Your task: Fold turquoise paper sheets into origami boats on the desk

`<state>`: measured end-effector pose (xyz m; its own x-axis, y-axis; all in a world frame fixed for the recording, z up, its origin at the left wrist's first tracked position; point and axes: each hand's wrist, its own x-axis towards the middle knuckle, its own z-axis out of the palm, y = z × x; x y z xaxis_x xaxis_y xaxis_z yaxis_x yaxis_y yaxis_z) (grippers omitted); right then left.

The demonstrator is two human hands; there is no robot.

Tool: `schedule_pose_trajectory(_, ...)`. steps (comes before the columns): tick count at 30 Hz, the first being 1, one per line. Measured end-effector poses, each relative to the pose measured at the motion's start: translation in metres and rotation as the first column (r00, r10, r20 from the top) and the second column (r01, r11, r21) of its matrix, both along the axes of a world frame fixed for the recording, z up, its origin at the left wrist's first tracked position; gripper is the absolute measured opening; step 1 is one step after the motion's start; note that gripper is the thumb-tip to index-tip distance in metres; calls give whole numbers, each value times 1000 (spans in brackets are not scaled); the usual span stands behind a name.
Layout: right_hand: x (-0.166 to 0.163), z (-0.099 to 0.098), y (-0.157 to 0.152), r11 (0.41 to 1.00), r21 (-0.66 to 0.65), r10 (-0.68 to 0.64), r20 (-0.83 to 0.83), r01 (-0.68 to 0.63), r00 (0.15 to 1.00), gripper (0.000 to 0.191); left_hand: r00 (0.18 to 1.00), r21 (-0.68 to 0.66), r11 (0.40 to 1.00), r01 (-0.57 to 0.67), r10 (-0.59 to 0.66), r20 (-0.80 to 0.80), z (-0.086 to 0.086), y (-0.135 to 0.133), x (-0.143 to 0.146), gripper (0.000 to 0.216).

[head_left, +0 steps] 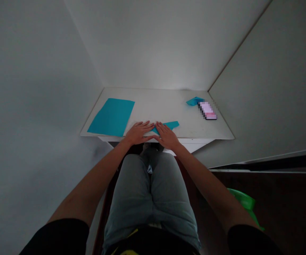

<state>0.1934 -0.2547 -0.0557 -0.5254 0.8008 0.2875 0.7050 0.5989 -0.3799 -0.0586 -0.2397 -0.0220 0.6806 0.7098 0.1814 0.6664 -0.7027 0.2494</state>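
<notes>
Both my hands lie flat on a small folded piece of teal paper point(171, 125) near the front edge of a white table point(166, 106). My left hand point(138, 131) has its fingers stretched out and pressed down on the paper's left part. My right hand point(165, 135) lies beside it, fingers also flat, covering the paper's middle. Only the paper's right tip shows past my fingers.
A flat teal sheet point(112, 116) lies at the table's left. A folded teal piece point(194, 101) and a phone point(207, 110) sit at the back right. White walls close in on three sides. A green object point(244, 203) is on the dark floor at the right.
</notes>
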Motion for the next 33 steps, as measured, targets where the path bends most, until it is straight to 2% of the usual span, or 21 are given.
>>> schedule_pose_trajectory(7, 85, 2, 10, 994, 12, -113, 117, 112, 987, 85, 1000, 28, 999, -14, 15, -17, 0, -1, 1, 64)
schedule_pose_trajectory(11, 108, 5, -1, 997, 51, -69, 147, 62, 987, 95, 999, 23, 1000, -22, 21, 24, -2, 0, 0, 58)
schedule_pose_trajectory(13, 109, 5, -9, 995, 86, -58, 130, 47, 990, 93, 997, 14, 999, -31, 30, 75, -4, 1, -1, 51)
schedule_pose_trajectory(19, 98, 2, -24, 967, 152, -201, -26, 203, 979, 49, 970, -59, 997, -46, 59, 236, -8, 1, -5, 27)
schedule_pose_trajectory(24, 96, 2, -24, 963, 129, -227, -84, 236, 970, 31, 949, -112, 994, -6, 41, 312, -12, -4, -7, 38)
schedule_pose_trajectory(26, 96, 5, -23, 969, 110, -209, -110, 220, 972, 24, 934, -146, 989, -13, 64, 351, -14, -3, -8, 32)
schedule_pose_trajectory(29, 96, 10, -17, 975, 45, -209, -174, 219, 962, 26, 894, -199, 977, -82, 161, 418, -16, 4, -8, 20)
schedule_pose_trajectory(33, 87, 18, 0, 955, -158, -290, -304, 252, 908, 35, 765, -351, 907, -232, 393, 510, -17, 13, -6, 28)
